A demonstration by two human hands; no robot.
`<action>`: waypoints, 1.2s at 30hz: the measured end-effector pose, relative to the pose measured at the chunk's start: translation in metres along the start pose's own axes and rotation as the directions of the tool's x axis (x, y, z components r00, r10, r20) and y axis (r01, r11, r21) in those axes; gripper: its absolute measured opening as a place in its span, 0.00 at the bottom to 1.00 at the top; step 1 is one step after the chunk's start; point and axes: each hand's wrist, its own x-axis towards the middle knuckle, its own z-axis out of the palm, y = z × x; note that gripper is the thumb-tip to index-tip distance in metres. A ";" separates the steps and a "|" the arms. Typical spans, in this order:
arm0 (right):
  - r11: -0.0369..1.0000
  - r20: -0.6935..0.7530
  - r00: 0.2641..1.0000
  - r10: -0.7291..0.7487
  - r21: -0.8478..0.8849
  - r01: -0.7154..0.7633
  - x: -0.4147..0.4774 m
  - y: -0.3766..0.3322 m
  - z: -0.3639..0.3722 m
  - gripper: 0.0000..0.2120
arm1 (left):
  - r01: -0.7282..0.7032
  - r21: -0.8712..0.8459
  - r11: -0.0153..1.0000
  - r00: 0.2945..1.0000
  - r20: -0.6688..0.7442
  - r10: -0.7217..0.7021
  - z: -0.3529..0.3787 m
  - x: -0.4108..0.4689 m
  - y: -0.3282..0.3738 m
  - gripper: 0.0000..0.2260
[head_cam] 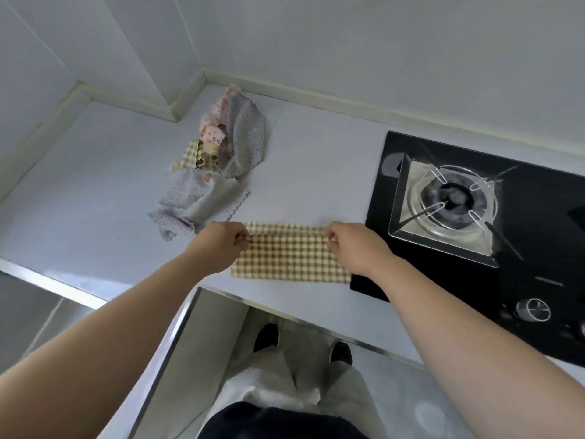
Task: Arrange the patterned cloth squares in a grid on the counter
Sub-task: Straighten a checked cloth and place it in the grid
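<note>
A brown-and-cream checked cloth square (289,253) lies flat on the pale counter (95,191) near its front edge. My left hand (221,245) pinches the cloth's far left corner, and my right hand (354,248) pinches its far right corner. Behind and to the left lies a rumpled pile of cloths (221,150): grey dotted ones, a pink floral one and another checked one partly buried under them. A grey dotted cloth (186,204) at the pile's near end sits just beyond my left hand.
A black glass gas hob (522,248) with a steel burner (452,198) and a knob (533,309) fills the counter's right side, touching the checked cloth's right edge. White walls close the back. The counter's front edge cuts inward around my legs.
</note>
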 end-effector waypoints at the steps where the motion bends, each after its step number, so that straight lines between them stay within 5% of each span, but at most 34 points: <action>1: 1.000 -0.036 0.999 0.027 -0.004 -0.027 0.005 0.002 0.004 0.11 | -0.013 -0.011 1.000 1.000 -0.005 0.013 0.002 0.008 -0.002 0.05; 6: 0.996 -0.202 0.979 -0.010 -0.087 -0.008 0.029 0.016 0.029 0.11 | -0.088 -0.010 0.996 0.984 -0.158 0.086 0.024 0.041 -0.012 0.08; 11: 0.991 -0.480 0.872 -0.098 -0.126 0.042 0.044 0.032 0.058 0.14 | -0.179 0.039 0.983 0.897 -0.403 0.180 0.058 0.057 -0.023 0.10; 16: 0.985 -0.534 0.833 -0.143 -0.156 0.070 0.051 0.040 0.066 0.10 | -0.225 0.074 0.972 0.821 -0.522 0.229 0.071 0.064 -0.030 0.07; 23: 0.949 -0.596 0.801 -0.059 0.215 0.230 0.036 0.039 0.063 0.05 | -0.320 -0.092 0.943 0.725 -0.664 0.182 0.076 0.056 -0.033 0.05; 29: 0.911 -0.671 0.740 -0.032 0.285 0.297 0.022 0.041 0.065 0.19 | -0.425 -0.145 0.894 0.690 -0.691 0.216 0.074 0.049 -0.037 0.07; 36: 0.834 -0.701 0.713 0.032 0.412 0.368 0.020 0.043 0.070 0.07 | -0.413 -0.050 0.909 0.628 -0.739 0.245 0.057 0.035 -0.023 0.11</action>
